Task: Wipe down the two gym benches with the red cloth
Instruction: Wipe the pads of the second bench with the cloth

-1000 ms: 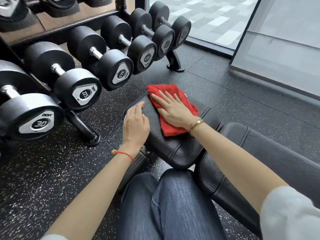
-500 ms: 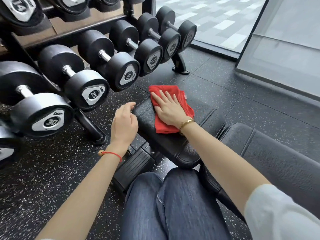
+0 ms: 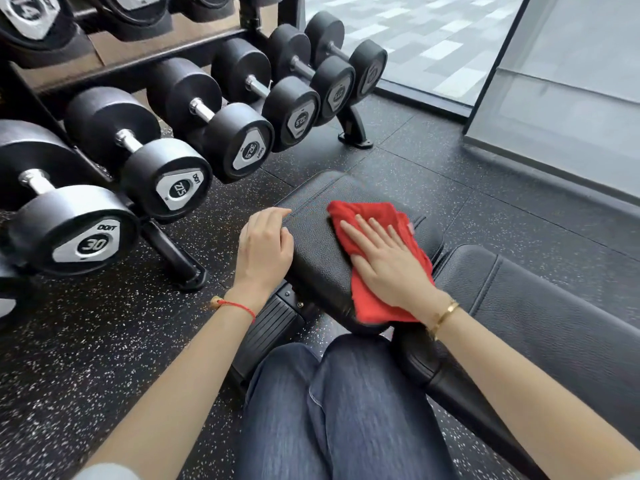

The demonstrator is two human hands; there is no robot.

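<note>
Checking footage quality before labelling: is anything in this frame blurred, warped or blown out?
Head view: wide-angle bending bows the dumbbell rack; daylight through the window washes out the paving outside; the red cloth smears slightly at its near edge; the right hand stays sharp.

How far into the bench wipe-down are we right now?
Nothing shows as finished; the padding looks alike everywhere. In hand: the right hand presses the red cloth flat on the seat pad, while the left hand rests at its edge. Left: the backrest pad; no second bench is in view.
</note>
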